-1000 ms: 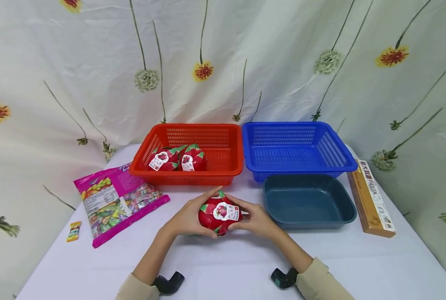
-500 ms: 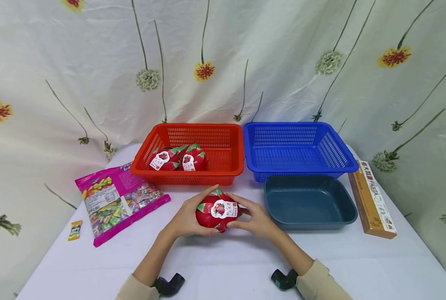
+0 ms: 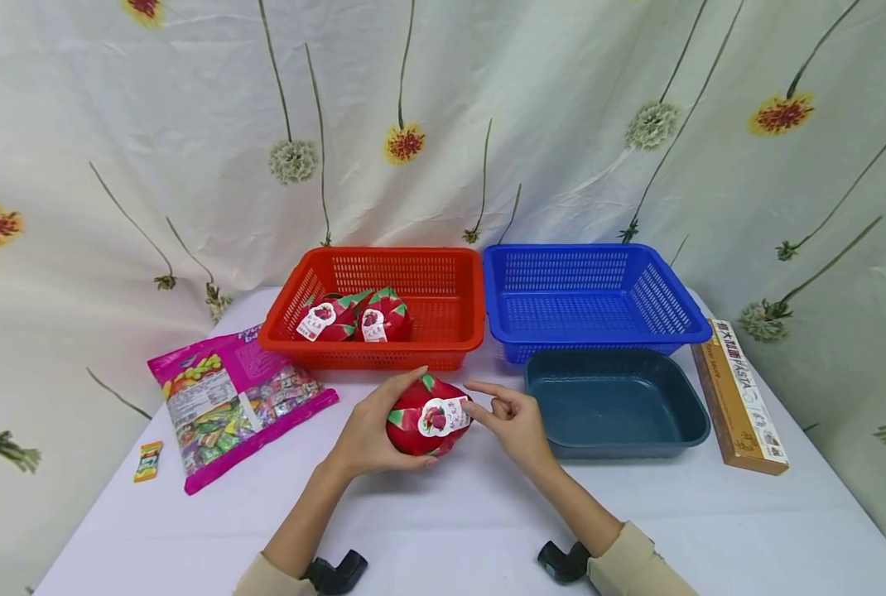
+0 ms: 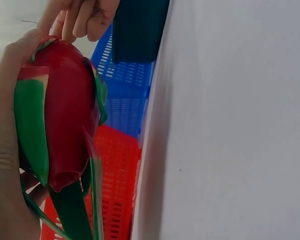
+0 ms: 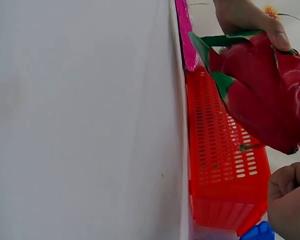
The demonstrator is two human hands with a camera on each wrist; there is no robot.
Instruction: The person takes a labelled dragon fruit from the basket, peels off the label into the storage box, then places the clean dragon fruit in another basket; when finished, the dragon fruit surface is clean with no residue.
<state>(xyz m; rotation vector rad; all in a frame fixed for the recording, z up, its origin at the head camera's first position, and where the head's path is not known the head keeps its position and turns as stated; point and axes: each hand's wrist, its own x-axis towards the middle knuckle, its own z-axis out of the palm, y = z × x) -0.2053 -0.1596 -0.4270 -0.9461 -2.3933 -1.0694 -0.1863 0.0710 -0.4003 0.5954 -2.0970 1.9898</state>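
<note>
A red dragon fruit with green-tipped scales and a white label is held above the table. My left hand grips its left side, thumb in front and fingers behind. At its right end is my right hand. The right thumb touches the label's right edge, the index finger stretches out just above, and the other fingers are curled; whether they pinch anything is unclear. In the left wrist view the fruit lies against my left palm. The right wrist view shows its red side, right hand below.
A red basket behind holds two similar dragon fruits. Beside it stand a blue basket and a dark teal tub. A pasta box lies right, a pink candy bag and a small wrapped candy left.
My right hand has drawn back from gripping the fruit's right end, and its thumb has moved onto the label's edge. The fruit has shifted slightly left and turned a little in my left hand.
</note>
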